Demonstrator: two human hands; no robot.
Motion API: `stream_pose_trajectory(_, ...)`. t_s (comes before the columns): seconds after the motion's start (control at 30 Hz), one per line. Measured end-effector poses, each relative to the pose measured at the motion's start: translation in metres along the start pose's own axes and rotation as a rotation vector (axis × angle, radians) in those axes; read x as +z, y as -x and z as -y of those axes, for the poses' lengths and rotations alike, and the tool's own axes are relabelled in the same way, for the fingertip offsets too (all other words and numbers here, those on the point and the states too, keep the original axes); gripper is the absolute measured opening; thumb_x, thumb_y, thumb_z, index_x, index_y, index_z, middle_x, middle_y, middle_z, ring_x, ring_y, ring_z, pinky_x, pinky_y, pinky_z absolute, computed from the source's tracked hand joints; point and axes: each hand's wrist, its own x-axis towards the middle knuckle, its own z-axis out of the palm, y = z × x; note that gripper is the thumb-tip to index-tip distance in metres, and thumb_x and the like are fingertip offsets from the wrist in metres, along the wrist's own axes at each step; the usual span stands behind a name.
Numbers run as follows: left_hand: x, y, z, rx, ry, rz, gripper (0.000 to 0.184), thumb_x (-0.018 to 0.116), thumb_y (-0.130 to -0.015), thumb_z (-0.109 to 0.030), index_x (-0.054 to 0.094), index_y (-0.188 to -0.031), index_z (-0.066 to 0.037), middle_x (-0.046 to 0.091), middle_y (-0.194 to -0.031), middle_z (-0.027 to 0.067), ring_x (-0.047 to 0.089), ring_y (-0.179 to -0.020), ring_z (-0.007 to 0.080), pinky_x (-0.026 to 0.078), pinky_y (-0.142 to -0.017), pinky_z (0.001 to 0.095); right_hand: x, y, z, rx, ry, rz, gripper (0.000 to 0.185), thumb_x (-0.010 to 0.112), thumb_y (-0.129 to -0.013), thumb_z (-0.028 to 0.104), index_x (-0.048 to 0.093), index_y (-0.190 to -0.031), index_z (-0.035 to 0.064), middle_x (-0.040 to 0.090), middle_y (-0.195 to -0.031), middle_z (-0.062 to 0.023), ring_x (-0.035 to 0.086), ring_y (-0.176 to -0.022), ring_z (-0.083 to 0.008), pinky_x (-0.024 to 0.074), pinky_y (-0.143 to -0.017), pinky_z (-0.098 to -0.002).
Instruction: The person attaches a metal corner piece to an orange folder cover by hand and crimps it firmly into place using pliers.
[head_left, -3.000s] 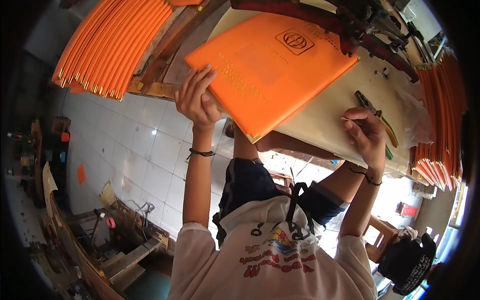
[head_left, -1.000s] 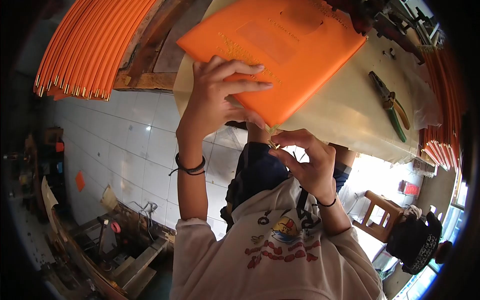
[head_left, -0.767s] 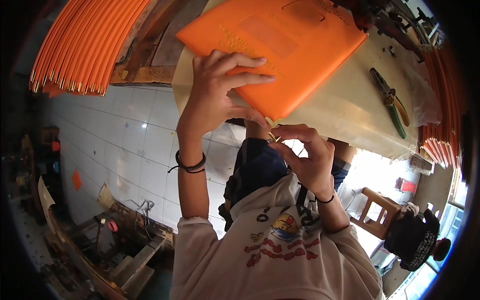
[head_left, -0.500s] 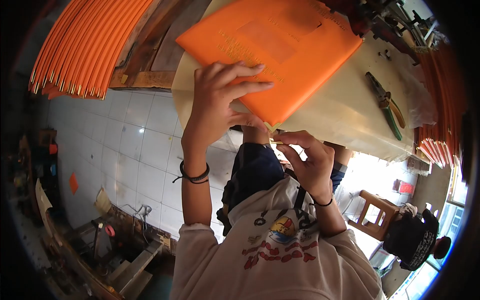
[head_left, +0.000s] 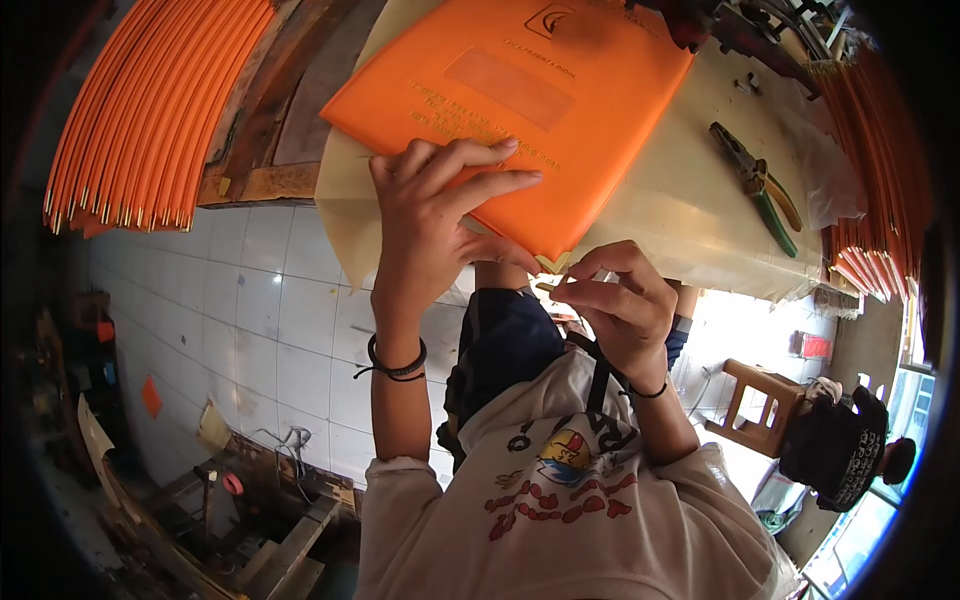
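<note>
An orange folder (head_left: 600,130) with gold lettering lies at a slant on the paper-covered table, one corner pointing toward my body. My left hand (head_left: 425,215) holds it, with fingers spread over the cover and the thumb at the near corner. A gold metal corner (head_left: 553,262) caps that tip. Just right of the tip, my right hand (head_left: 625,300) is closed in a pinch. Between its thumb and forefinger is a small gold-coloured piece, mostly hidden by the fingers.
Combination pliers (head_left: 757,190) lie on the table at right. Stacks of orange folders stand at the left (head_left: 150,120) and the far right (head_left: 880,190). A dark machine part (head_left: 685,25) overhangs the folder's far edge. A wooden stool (head_left: 750,405) stands on the floor.
The folder has shifted slightly left and nearer in view, uncovering a printed emblem. My right hand has drawn a little away from the corner, still pinching. My left hand stays on the cover.
</note>
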Motion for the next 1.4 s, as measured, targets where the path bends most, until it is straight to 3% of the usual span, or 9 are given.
stream_pose_trajectory(0.23, -0.001, -0.013, 0.012, 0.099, 0.05, -0.053, 0.065, 0.075, -0.044, -0.067, 0.079, -0.093, -0.026, 0.07, -0.1, -0.0129, 0.054, -0.084, 0.0129, 0.031, -0.074, 0.034, 0.007, 0.004, -0.012, -0.063, 0.054, -0.072, 0.03, 0.086, -0.065, 0.003, 0.08, -0.092, 0.0129, 0.065, -0.094, -0.0041, 0.066, -0.087, -0.0189, 0.0556, -0.071, -0.0306)
stream_pose_trajectory(0.43, 0.001, -0.016, 0.02, 0.103, 0.097, -0.094, 0.069, 0.077, -0.036, -0.068, 0.079, -0.088, -0.023, 0.072, -0.094, -0.013, 0.055, -0.079, 0.0122, 0.033, -0.071, 0.0321, 0.009, 0.005, -0.016, -0.099, 0.077, -0.058, 0.029, 0.086, -0.064, 0.003, 0.079, -0.09, 0.0134, 0.066, -0.094, -0.005, 0.066, -0.088, -0.0211, 0.0564, -0.073, -0.0322)
stream_pose_trajectory(0.97, 0.003, -0.016, 0.021, 0.079, 0.122, -0.107, 0.069, 0.079, -0.034, -0.069, 0.079, -0.085, -0.022, 0.073, -0.092, -0.0118, 0.056, -0.079, 0.0129, 0.035, -0.074, 0.0317, 0.026, 0.006, -0.032, -0.19, 0.131, -0.127, 0.029, 0.09, -0.062, 0.003, 0.079, -0.086, 0.0147, 0.062, -0.097, -0.0045, 0.066, -0.09, -0.0211, 0.0571, -0.075, -0.0329)
stream_pose_trajectory(1.4, 0.004, -0.015, 0.02, 0.076, 0.11, -0.095, 0.069, 0.079, -0.035, -0.068, 0.079, -0.087, -0.021, 0.073, -0.093, -0.0118, 0.053, -0.075, 0.0132, 0.035, -0.074, 0.03, 0.029, 0.009, -0.017, -0.105, 0.132, -0.18, 0.028, 0.089, -0.064, 0.007, 0.078, -0.089, 0.013, 0.064, -0.088, -0.004, 0.065, -0.084, -0.0198, 0.0546, -0.067, -0.0325)
